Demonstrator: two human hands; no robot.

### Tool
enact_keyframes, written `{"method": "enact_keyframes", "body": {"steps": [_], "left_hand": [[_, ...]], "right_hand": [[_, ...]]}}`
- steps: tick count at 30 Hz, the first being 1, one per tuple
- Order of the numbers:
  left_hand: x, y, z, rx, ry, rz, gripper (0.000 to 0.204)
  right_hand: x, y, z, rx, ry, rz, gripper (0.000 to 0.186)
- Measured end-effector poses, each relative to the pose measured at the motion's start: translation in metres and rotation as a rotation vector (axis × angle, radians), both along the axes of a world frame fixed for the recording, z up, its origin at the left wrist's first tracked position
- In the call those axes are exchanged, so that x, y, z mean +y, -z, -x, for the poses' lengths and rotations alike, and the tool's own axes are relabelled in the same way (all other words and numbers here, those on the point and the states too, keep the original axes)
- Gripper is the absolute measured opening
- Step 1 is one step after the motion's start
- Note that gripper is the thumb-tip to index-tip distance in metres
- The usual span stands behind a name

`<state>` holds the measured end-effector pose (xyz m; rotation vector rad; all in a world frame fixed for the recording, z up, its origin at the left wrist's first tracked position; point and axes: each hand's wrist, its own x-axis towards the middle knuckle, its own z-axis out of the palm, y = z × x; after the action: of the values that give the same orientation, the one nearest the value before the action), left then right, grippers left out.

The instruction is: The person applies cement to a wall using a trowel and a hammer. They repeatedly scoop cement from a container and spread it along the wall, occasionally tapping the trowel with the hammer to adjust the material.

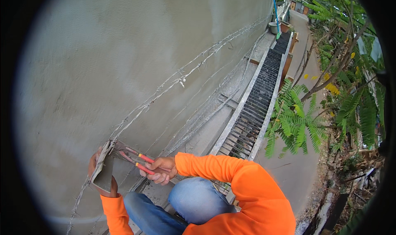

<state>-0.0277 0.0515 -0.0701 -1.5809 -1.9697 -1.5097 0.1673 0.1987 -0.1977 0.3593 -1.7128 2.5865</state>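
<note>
My left hand (108,188) is closed around a grey metal post (104,172) at the lower left, where strands of barbed wire (144,107) run along the plastered wall. My right hand (161,169) grips pliers (144,168) with red and yellow handles. The pliers' head is beside the post and the wire, partly blurred, so I cannot tell what its jaws hold. My bent knees in blue jeans (192,198) are just below my hands, between my orange sleeves.
A metal grating walkway (251,119) runs away beside the concrete ledge (214,127). A grey bucket (273,27), an orange container (286,26) and a blue-handled tool (275,8) stand at its far end. Leafy branches (301,123) hang over the path (288,173) at right.
</note>
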Motion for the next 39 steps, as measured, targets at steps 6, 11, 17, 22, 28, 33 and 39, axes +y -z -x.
{"method": "enact_keyframes", "body": {"steps": [6,11,17,22,28,33,39], "left_hand": [[0.002,-0.005,-0.012,0.222,-0.149,0.027,0.033],[0.005,-0.002,-0.014,0.268,-0.162,-0.023,0.034],[-0.012,-0.005,-0.008,0.421,-0.213,0.066,0.053],[-0.019,0.015,0.004,0.533,-0.290,0.050,0.053],[-0.059,0.109,-0.013,0.233,-0.124,0.231,0.040],[-0.022,0.166,0.027,0.422,-0.193,0.602,0.033],[-0.009,0.207,0.044,0.181,-0.221,0.857,0.029]], "right_hand": [[0.002,-0.035,-0.010,-0.131,0.260,-0.295,0.048],[-0.012,-0.052,-0.027,0.040,1.382,-1.255,0.056],[-0.019,-0.004,-0.013,-0.047,0.417,-0.125,0.046],[-0.026,0.066,-0.034,-0.312,0.198,0.207,0.039],[-0.032,0.140,-0.103,-0.824,0.624,-0.005,0.035],[-0.028,0.154,-0.106,-0.750,0.532,-0.041,0.028],[-0.019,0.138,-0.029,-0.470,0.522,-0.254,0.023]]}}
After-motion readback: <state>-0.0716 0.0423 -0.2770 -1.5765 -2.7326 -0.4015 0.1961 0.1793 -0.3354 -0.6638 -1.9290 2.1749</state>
